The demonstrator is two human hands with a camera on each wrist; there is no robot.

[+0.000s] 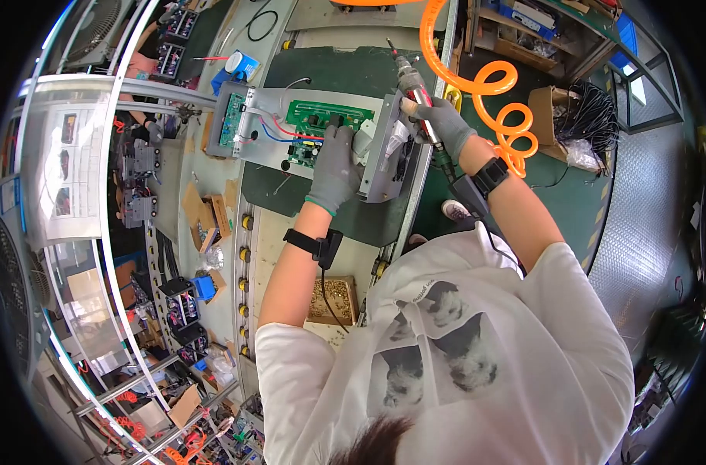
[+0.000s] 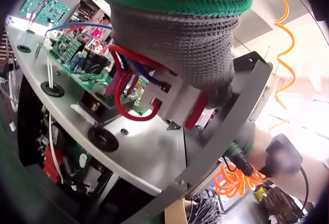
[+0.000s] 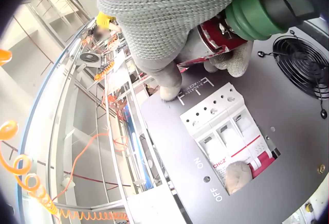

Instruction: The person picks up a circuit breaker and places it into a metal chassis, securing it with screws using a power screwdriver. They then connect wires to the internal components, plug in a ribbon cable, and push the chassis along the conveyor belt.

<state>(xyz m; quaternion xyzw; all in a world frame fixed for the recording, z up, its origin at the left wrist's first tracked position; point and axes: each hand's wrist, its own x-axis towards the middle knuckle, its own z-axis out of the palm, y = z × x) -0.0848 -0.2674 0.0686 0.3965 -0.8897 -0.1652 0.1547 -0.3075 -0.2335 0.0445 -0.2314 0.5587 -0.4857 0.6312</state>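
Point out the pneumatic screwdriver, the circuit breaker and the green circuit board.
pneumatic screwdriver (image 1: 412, 87), head view, on its barrel above the gloved hand.
circuit breaker (image 3: 226, 126), right wrist view, on its white face.
green circuit board (image 1: 314, 116), head view, on the board's upper surface.

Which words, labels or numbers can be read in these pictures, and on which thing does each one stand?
"ON": on the grey metal panel, beside the white circuit breaker.
"OFF": on the same panel, lower down.
"CHIZ...": red brand print on the breaker; the ending is unclear.
Printed line on the panel near the right hand: too blurred to read.
Print on the white shirt: too small to read.
Marks on the green circuit board: too small to read.
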